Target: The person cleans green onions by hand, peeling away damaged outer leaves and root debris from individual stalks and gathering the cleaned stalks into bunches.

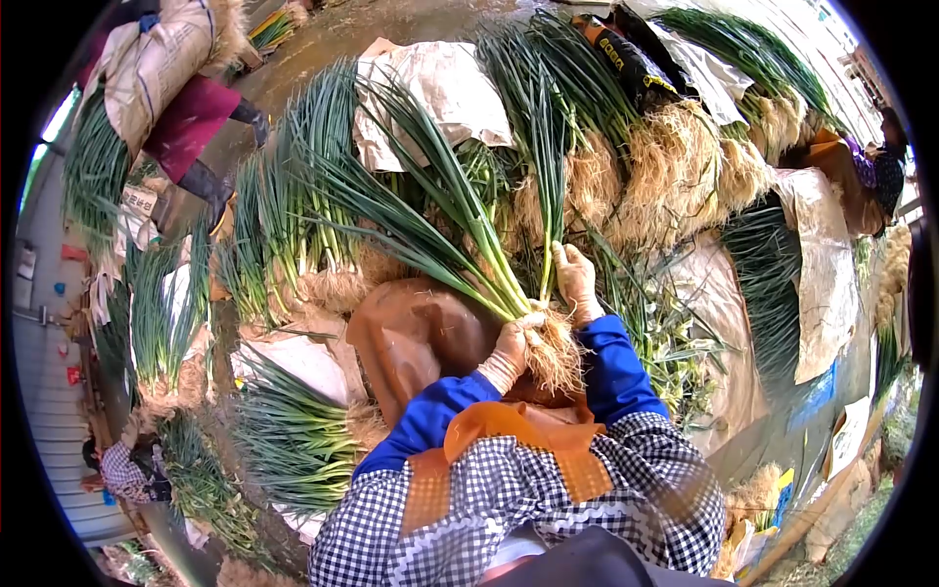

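Note:
Over my lap, my left hand point(507, 354) is closed around the lower stems of a bunch of green onions point(474, 220). Their long leaves fan out away from me to the upper left, and a pale tangle of roots point(555, 354) hangs beside that hand. My right hand point(577, 282) has its fingers closed on the stems of a more upright green onion point(548, 210), whose root end meets the bunch near my left hand. Both hands appear to wear pale gloves. A brown apron point(416, 328) covers my lap beneath them.
Piled green onions with thick roots point(675, 161) lie ahead, partly under a pale sack point(435, 103). Another stack point(293, 430) lies left; loose leaves point(675, 342) litter the right. A person point(186, 98) carries a bundle at upper left; others sit at both edges.

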A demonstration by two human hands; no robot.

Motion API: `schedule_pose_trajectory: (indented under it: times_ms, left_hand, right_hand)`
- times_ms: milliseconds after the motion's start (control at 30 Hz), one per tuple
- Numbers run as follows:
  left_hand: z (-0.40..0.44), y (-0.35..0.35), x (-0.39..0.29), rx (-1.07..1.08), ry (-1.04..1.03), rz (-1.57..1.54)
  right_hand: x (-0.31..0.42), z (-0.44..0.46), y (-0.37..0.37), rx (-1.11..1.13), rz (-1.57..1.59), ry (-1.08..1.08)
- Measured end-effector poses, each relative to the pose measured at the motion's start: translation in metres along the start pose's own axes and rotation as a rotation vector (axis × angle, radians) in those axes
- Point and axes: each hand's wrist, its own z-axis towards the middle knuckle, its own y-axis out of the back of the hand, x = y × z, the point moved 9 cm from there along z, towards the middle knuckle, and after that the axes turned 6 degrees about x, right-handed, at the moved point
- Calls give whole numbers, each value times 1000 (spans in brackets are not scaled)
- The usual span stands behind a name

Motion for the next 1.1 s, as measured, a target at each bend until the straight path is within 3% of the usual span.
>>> schedule_pose_trajectory:
  times_ms: [33,67,133,200,267,300,333,400,467,500,533,567,600,667,733,800,867,933,1033,1100]
  left_hand:
    - [-2,-2,-6,2,-59,79]
    - [-3,-2,-8,-4,-64,81]
    - [-3,2,-6,-41,-55,-17]
    - [8,6,-1,16,-10,-16]
    - [16,5,2,19,-41,-48]
    - [11,-2,-3,15,-41,-46]
    - [7,-9,-7,6,-12,-49]
    - [4,-9,-13,-7,12,-55]
    - [11,-3,-17,14,-46,-28]
    - [11,-3,-22,44,-108,4]
    - [16,-4,-21,47,-107,4]
    - [15,-10,-22,39,-118,58]
    - [10,-11,-21,26,-126,115]
    - [12,-3,-23,15,-161,185]
    - [16,7,-18,-22,-191,168]
    - [28,28,-13,-93,-158,235]
    - [33,33,-3,-95,-31,48]
    - [47,42,-2,20,-142,-15]
    - [25,19,-14,9,-119,33]
    - [21,9,-13,48,-132,57]
  right_hand:
    - [4,-9,15,-150,-112,72]
    - [16,-21,26,-155,66,48]
    - [41,-35,54,-105,-293,37]
    - [62,-48,59,-139,-503,206]
    - [61,-67,46,25,-26,146]
    - [80,-81,37,58,-75,438]
    - [61,-91,28,289,-641,375]
    - [35,-97,56,652,-854,-38]
    - [-60,-106,86,795,-1079,-87]
    - [-17,-106,89,780,-1080,91]
    - [-14,-82,84,824,-1191,-234]
    - [22,-57,85,525,-919,-226]
    - [74,-43,79,186,-744,283]
    - [107,-6,50,296,-811,168]
    - [95,9,25,342,-866,276]
    - [102,-12,-17,775,-881,363]
    - [127,-64,-15,1059,-1033,232]
    - [103,-127,-4,1088,-981,724]
    - [-12,-129,68,1296,-1330,115]
    - [-83,-106,92,1254,-1406,-45]
